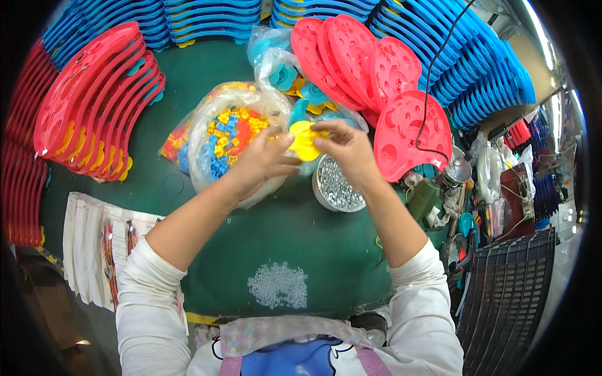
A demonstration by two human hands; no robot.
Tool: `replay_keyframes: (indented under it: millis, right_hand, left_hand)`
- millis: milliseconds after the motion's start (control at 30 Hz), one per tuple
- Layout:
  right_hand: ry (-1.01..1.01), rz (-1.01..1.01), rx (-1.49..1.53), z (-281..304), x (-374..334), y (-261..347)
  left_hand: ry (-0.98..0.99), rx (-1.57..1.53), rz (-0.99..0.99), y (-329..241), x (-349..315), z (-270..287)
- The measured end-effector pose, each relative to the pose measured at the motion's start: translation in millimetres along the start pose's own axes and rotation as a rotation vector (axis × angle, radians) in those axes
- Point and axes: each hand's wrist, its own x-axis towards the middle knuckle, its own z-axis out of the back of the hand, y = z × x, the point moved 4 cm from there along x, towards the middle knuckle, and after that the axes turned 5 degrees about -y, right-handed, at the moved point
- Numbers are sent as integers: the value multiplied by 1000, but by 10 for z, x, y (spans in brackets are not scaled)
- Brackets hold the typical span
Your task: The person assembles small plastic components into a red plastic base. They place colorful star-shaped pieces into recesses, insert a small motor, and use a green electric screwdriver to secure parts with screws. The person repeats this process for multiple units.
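Both of my hands hold one small yellow plastic piece [303, 141] above the green table [276, 232]. My left hand [263, 161] grips its left side and my right hand [347, 148] pinches its right side from above. Just below my right hand stands a round tin of small silvery screws [337, 186]. Under my left hand lies a clear bag of yellow, blue and red plastic bits [226, 141]. Behind the piece, teal and yellow flower-shaped parts [301, 91] spill from another clear bag.
Red moulded trays [382, 75] lean at the back right. Curved red parts [94, 100] are stacked on the left, blue ones [476, 69] along the back. A patch of tiny clear beads [278, 285] lies near the front edge. Printed cards [100, 244] sit at left, tools [439, 194] at right.
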Motion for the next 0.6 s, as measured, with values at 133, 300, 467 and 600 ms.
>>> replay_keyframes:
  millis: [133, 300, 467, 600]
  right_hand:
    - [116, 91, 4, -371, -605, -81]
    - [-183, 263, -903, -190, -502, -12]
    - [-79, 842, -1385, -518, 5, -479]
    - [147, 775, -1661, -615, 145, -350]
  left_hand:
    - [69, 370, -82, 226, -296, 0]
    - [130, 1061, -156, 153, -1013, 219]
    - [172, 1442, 133, 49, -2006, 615]
    - [-27, 1831, -530, 281, -2692, 646]
